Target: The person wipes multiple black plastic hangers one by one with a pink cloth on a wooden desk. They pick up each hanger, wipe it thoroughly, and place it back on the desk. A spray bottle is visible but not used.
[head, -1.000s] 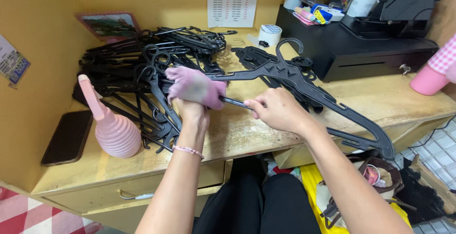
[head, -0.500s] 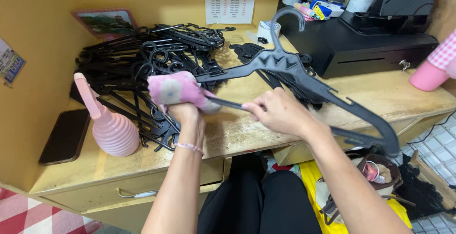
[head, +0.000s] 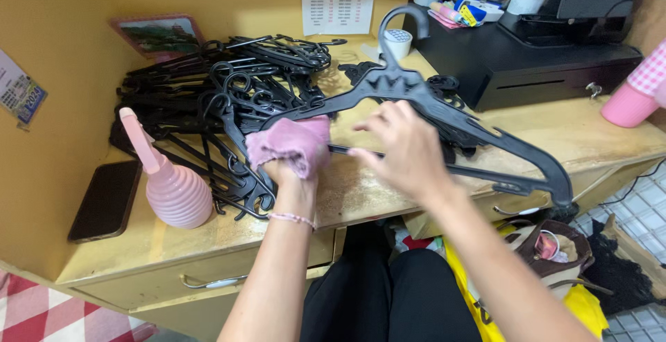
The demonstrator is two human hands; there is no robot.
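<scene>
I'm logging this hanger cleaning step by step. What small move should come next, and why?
Probably slide the pink cloth along the black hanger toward its far end. The left hand presses the cloth at one end of the lower bar, while the right hand steadies the middle.

Counted on the desk: 1 black hanger [head: 444, 116] raised off the surface; 1 pile of black hangers [head: 208, 99], individual count not determinable. 1 pink cloth [head: 291, 144]. 1 pink squeeze bottle [head: 173, 189]. 1 dark phone [head: 104, 200]. 1 black cash drawer [head: 534, 61]. 1 tape roll [head: 397, 40]. 1 pink cup [head: 631, 99].
</scene>
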